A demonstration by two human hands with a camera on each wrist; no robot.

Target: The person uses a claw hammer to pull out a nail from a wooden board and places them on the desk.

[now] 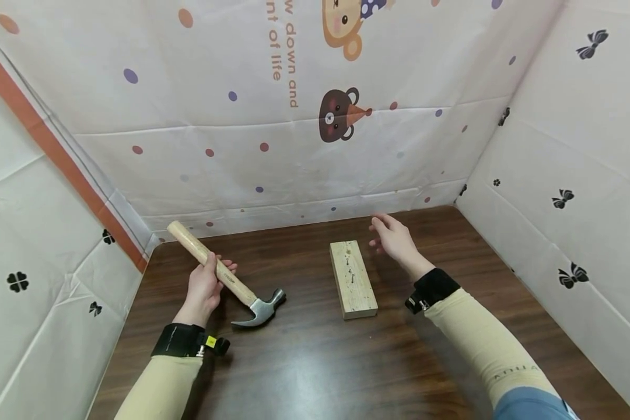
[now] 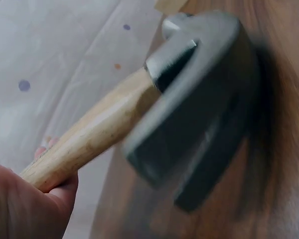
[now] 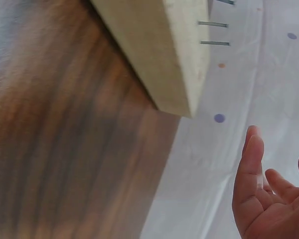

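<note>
A claw hammer (image 1: 226,280) with a pale wooden handle is gripped mid-handle by my left hand (image 1: 205,287). Its steel head (image 2: 209,64) points toward the near right, claw turned to me, and fills much of the left wrist view. At the table's middle lies a wooden block (image 1: 353,280), with several nails (image 3: 214,43) standing partway out of its top face. To the right of the block's far end, my right hand (image 1: 396,239) hovers with loosely bent fingers, apart from the wood and holding nothing.
The dark wood-grain table (image 1: 304,361) meets a white printed cloth (image 1: 289,169) along its back edge. Similar cloth walls stand at the left and right (image 1: 572,233). Both wrists wear black straps (image 1: 436,287) with small cameras.
</note>
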